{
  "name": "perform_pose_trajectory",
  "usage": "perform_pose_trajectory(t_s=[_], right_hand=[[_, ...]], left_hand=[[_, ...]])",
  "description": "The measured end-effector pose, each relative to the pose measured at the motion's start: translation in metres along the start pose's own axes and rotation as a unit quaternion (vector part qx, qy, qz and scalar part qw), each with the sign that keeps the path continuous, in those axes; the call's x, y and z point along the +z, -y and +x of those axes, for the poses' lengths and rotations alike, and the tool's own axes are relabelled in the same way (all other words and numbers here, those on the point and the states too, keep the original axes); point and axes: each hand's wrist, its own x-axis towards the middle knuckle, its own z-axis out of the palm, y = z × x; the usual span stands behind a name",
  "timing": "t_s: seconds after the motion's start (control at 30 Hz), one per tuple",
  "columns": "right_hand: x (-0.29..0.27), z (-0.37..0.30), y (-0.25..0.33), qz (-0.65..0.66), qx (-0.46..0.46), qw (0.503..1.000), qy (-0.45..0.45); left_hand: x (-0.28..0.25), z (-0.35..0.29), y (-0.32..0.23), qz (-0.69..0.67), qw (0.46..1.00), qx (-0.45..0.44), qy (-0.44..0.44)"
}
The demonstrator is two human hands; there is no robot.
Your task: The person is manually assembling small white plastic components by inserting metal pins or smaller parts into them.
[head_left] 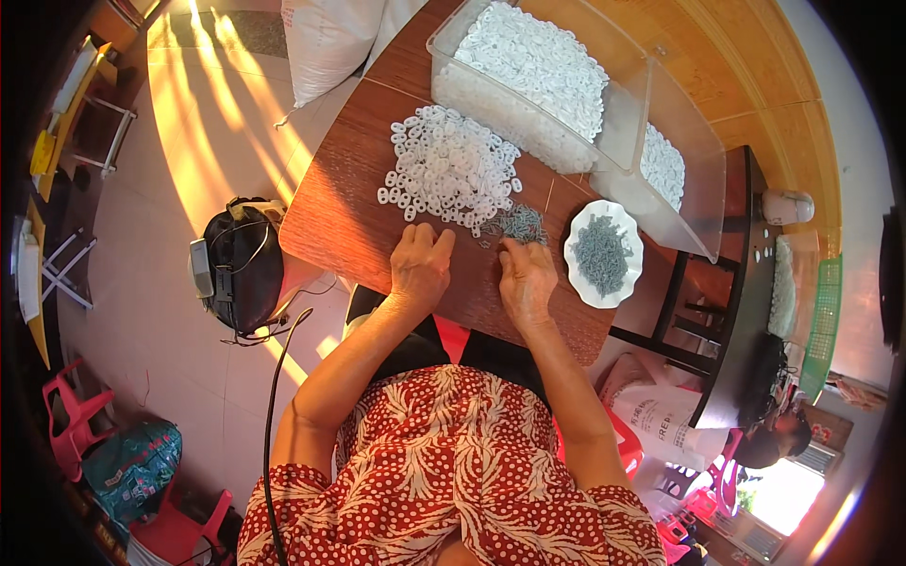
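Observation:
A loose heap of small white plastic oval pieces with holes [451,165] lies on the brown wooden table [344,203]. My left hand [422,264] is at the near edge of that heap, its fingers bent and closed; what they hold, if anything, is too small to make out. Just right of the heap sits a small pile of grey pieces [522,224]. Against its near side, my right hand [527,283] has thumb and fingers drawn together, with any held piece hidden. A white scalloped dish [574,247] on the right contains more small grey pieces [602,255].
A clear plastic bin [528,118] full of white pieces stands at the back, with another clear bin [703,203] beside it. A black bag [247,269] is on the left. White sacks [326,47] stand behind the table. A dark cable [271,443] runs past my left arm.

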Motion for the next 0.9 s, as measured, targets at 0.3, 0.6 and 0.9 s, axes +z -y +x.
perform_pose_trajectory(t_s=[0.3, 0.6, 0.9], right_hand=[[0.005, -0.003, 0.002, 0.038, -0.009, 0.999, -0.001], [0.014, 0.0, 0.005, 0.025, -0.02, 0.999, 0.012], [0.013, -0.003, 0.005, 0.039, -0.014, 0.999, -0.01]], left_hand=[[-0.006, 0.002, 0.007, -0.141, 0.986, -0.068, -0.058], [0.006, 0.004, 0.002, -0.021, 0.998, -0.042, -0.03], [0.002, 0.002, 0.001, -0.024, 0.999, 0.008, -0.02]])
